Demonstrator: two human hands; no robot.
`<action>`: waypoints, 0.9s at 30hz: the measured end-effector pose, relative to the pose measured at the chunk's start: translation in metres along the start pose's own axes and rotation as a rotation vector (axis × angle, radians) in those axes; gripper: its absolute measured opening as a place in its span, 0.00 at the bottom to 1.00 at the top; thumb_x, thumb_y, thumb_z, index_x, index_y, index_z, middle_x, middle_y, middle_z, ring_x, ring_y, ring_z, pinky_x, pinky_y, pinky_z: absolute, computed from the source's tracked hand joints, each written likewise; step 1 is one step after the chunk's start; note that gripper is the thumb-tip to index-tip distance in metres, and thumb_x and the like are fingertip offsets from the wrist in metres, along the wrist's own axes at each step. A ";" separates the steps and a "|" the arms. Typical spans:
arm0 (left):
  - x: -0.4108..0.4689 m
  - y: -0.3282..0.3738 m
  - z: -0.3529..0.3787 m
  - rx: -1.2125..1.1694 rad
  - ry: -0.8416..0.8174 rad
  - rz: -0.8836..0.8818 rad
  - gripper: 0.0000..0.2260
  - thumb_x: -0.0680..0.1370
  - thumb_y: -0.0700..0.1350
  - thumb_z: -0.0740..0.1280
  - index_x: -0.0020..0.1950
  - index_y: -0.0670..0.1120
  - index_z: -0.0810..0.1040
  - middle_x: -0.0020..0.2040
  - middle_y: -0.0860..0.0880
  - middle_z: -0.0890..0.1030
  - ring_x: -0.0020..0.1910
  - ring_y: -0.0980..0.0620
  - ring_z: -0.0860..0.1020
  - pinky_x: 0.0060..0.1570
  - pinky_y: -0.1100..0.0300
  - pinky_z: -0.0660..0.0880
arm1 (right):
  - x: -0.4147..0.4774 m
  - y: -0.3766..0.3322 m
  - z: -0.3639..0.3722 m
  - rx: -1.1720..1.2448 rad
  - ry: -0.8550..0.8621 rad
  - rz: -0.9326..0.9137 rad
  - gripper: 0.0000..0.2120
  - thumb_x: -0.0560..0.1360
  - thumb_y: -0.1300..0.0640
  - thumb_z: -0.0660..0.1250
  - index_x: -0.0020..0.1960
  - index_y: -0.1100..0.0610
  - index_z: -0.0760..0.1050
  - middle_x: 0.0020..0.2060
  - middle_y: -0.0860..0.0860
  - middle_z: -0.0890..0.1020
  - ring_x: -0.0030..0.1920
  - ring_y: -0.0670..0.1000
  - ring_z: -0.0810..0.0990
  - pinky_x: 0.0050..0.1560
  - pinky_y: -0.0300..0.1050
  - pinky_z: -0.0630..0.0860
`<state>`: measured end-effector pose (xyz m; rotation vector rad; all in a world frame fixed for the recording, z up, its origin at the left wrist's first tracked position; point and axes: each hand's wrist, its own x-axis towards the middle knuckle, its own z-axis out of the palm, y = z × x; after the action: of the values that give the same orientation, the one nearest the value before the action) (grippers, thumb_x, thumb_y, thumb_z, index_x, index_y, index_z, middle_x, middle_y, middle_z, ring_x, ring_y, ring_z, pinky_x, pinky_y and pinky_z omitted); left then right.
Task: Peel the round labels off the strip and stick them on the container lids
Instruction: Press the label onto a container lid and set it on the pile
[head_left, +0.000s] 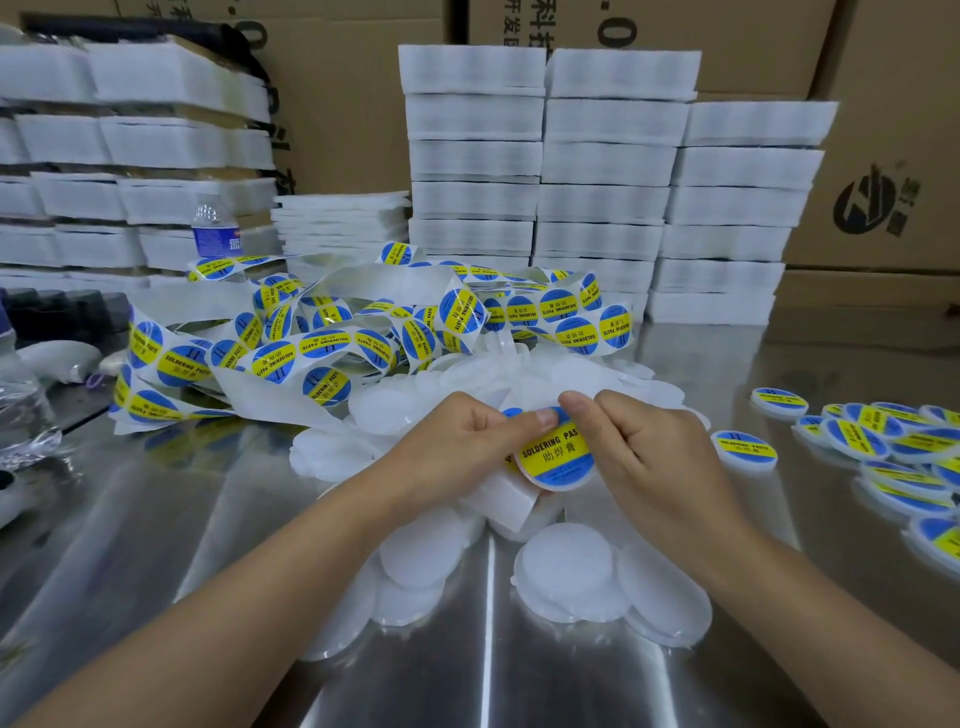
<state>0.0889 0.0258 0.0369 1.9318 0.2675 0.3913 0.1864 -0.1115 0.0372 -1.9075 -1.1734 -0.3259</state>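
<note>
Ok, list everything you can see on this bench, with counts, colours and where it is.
label strip: one tangled, white with blue-yellow labels, mid-table
held lid: one, white, blue-yellow label, between the hands
blank lids: many, translucent white, piled under the hands
labelled lids: many, blue-yellow, right
foam stacks: many, white, behind
cardboard boxes: several, brown, rear
water bottles: two, clear, left
table: one, steel
left-hand grip: pinches held lid
right-hand grip: pinches held lid

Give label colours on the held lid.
Label: blue, yellow band across the middle; head view.
</note>
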 end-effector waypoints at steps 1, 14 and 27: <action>0.001 -0.001 0.000 -0.011 0.022 0.009 0.18 0.66 0.65 0.66 0.30 0.53 0.85 0.29 0.55 0.82 0.30 0.63 0.75 0.35 0.71 0.69 | 0.000 0.001 0.000 0.000 -0.015 0.007 0.28 0.68 0.32 0.47 0.30 0.56 0.65 0.23 0.50 0.69 0.31 0.56 0.70 0.36 0.56 0.70; 0.006 -0.003 -0.002 0.027 0.102 0.100 0.30 0.66 0.66 0.60 0.42 0.39 0.84 0.42 0.35 0.82 0.37 0.54 0.72 0.43 0.59 0.69 | -0.002 0.012 0.006 0.021 -0.131 -0.017 0.41 0.54 0.24 0.61 0.64 0.38 0.67 0.45 0.33 0.75 0.44 0.36 0.72 0.43 0.34 0.67; 0.004 -0.001 -0.001 0.027 0.070 0.121 0.29 0.68 0.65 0.59 0.40 0.40 0.84 0.35 0.47 0.79 0.35 0.55 0.73 0.42 0.61 0.70 | -0.003 0.005 0.005 -0.039 0.041 -0.299 0.31 0.64 0.46 0.72 0.65 0.54 0.73 0.53 0.47 0.73 0.53 0.42 0.72 0.50 0.32 0.68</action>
<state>0.0925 0.0281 0.0369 1.9690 0.2029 0.5389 0.1882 -0.1105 0.0295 -1.7485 -1.4356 -0.5502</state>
